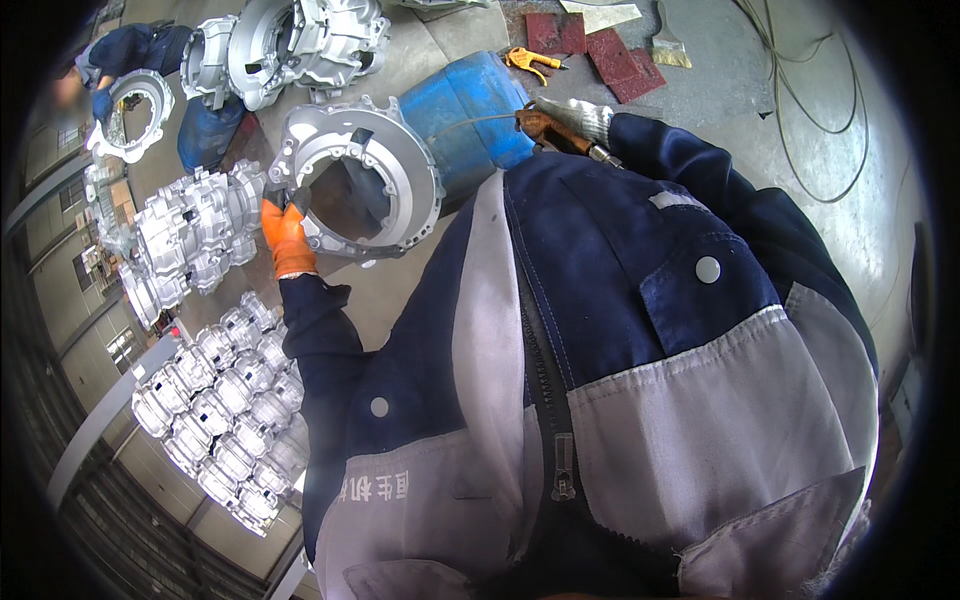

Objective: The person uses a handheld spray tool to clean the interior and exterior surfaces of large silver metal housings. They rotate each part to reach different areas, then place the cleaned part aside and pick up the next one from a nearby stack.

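Observation:
A silver ring-shaped metal housing [410,165] stands in front of me, its wide round opening facing me. My left hand [287,238], in an orange glove with dark fingertips, grips the housing's left rim with its fingers closed. My right hand [583,118], in a whitish knit glove, is wrapped round a worn orange-brown hand-held air tool [545,128]. From the tool a thin rod reaches left toward the housing's right rim; I cannot tell whether it touches. Behind the housing lies a blue plastic drum [465,110].
Beyond the drum are a yellow blow gun [535,64], dark red abrasive sheets [620,68] and a flat brush [670,45]. A thin hose [862,120] loops at right. More housings [265,50] stand far left, with stacked rows [225,400] below. A co-worker [135,50] handles another ring housing [150,105].

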The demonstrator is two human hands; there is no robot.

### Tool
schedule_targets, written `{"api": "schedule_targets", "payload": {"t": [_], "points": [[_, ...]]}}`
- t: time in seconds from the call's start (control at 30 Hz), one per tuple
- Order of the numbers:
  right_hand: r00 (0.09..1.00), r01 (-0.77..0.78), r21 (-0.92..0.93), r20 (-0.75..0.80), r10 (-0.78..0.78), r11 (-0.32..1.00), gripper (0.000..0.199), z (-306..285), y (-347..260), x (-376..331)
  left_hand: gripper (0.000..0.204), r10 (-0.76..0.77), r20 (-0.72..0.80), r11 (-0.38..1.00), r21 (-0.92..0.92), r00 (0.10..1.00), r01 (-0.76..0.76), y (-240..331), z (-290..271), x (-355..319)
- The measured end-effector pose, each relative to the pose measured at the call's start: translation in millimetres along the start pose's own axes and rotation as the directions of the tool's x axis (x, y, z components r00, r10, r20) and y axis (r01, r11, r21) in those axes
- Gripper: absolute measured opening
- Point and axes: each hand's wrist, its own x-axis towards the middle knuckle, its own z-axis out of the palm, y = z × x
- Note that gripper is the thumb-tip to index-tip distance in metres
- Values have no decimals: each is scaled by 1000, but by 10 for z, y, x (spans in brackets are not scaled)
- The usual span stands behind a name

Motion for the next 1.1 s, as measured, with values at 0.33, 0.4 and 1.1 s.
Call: {"api": "schedule_targets", "payload": {"t": [0.33,0.4,1.1], "points": [[997,-68,78,30,66,995,47,48,-55,-37,50,32,19,999,-37,999,-32,-7,-8,-2],[998,-26,85,56,21,996,47,59,-54,0,50,14,7,1000,-25,1000,-14,-9,-9,-3],[940,108,164,303,-154,981,57,772,-1179,-107,46,-259,-471,934,100,843,343,151,295,15]]}}
